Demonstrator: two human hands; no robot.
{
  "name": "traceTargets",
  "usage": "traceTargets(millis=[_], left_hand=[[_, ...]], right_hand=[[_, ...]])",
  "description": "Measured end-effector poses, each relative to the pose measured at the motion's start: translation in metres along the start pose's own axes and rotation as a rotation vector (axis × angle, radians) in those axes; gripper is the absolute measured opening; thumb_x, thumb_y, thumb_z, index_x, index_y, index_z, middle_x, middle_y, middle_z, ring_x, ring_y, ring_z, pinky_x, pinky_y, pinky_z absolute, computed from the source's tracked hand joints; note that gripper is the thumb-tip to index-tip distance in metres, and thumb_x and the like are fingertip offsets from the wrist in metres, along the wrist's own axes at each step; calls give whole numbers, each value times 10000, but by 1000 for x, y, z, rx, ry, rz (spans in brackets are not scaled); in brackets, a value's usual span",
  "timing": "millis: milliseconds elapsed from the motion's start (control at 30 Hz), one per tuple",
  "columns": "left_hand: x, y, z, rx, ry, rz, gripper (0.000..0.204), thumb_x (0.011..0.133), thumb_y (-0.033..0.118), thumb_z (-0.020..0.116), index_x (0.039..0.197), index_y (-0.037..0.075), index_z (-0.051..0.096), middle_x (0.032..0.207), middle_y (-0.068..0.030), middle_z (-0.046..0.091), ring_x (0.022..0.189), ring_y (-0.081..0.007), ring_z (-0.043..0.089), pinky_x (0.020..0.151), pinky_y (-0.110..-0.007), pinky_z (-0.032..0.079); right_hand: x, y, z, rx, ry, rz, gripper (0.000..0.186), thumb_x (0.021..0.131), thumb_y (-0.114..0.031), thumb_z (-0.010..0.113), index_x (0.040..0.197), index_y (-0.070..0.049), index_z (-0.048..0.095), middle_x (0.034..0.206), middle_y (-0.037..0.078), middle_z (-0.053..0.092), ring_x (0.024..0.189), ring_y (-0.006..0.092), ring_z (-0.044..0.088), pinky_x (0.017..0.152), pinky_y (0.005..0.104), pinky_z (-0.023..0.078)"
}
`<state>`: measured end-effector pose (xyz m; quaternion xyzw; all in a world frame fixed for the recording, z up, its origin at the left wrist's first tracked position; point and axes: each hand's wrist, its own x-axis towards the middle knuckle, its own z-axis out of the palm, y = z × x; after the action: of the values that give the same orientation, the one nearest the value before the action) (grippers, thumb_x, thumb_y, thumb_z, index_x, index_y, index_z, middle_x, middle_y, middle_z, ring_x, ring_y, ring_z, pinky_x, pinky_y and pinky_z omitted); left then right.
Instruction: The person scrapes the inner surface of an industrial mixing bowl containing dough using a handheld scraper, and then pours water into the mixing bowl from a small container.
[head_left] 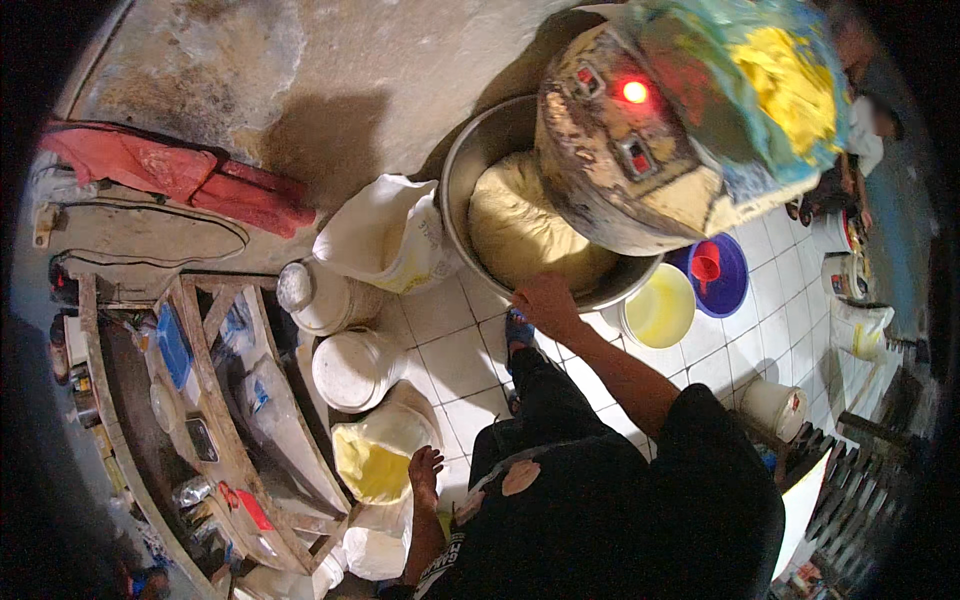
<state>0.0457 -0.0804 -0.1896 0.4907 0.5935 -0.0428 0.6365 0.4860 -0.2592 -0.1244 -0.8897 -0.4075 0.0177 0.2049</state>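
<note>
A large metal mixing bowl [452, 215] stands under a worn mixer head [610, 150] with a lit red lamp. Pale yellow dough [520, 225] fills much of the bowl. My right hand [548, 302] is closed at the bowl's near rim. Whether it grips the rim or something small is hidden. Lower left, my left hand [425, 472] hangs with its fingers loosely apart, holding nothing. Just left of it is a bucket [385, 455] with a yellow inside.
White lidded buckets [355, 370] and an open white sack [375, 235] stand left of the bowl. A wooden shelf [210, 430] lines the left. To the right are a pale yellow tub [660, 305] and a purple bucket [735, 290] holding a red scoop [705, 262]. Another person [865, 135] is at far right.
</note>
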Motion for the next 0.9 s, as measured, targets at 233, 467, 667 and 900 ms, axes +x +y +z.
traceTargets(millis=[233, 467, 667, 900], left_hand=[[1, -38, -9, 16, -112, 122, 334, 907, 256, 509, 1143, 20, 506, 980, -109, 607, 841, -197, 611, 681, -317, 489], [-9, -139, -37, -64, -194, -67, 323, 858, 261, 537, 1086, 33, 521, 951, -125, 611, 793, -228, 621, 632, -338, 498], [18, -182, -43, 176, -418, 221, 280, 861, 223, 529, 1070, 38, 502, 891, -122, 606, 726, -236, 619, 555, -312, 485], [19, -45, 72, 489, -354, 465, 256, 876, 256, 542, 998, 32, 569, 848, -75, 616, 726, -180, 602, 624, -304, 476]], right_hand=[[-192, -6, -6, 191, -228, 571, 429, 815, -427, 546, 724, -20, 643, 722, 210, 611, 749, 372, 600, 694, 456, 460], [-505, 62, 44, 51, -269, 1006, 315, 696, -207, 661, 971, -54, 644, 940, 154, 650, 911, 267, 626, 771, 347, 512], [-562, 38, -12, -269, -685, 882, 254, 756, -247, 617, 938, -78, 672, 949, 134, 663, 919, 275, 626, 797, 340, 506], [-509, 62, -75, 495, -44, 1364, 352, 820, -326, 513, 870, -13, 666, 869, 201, 654, 856, 283, 640, 794, 363, 493]])
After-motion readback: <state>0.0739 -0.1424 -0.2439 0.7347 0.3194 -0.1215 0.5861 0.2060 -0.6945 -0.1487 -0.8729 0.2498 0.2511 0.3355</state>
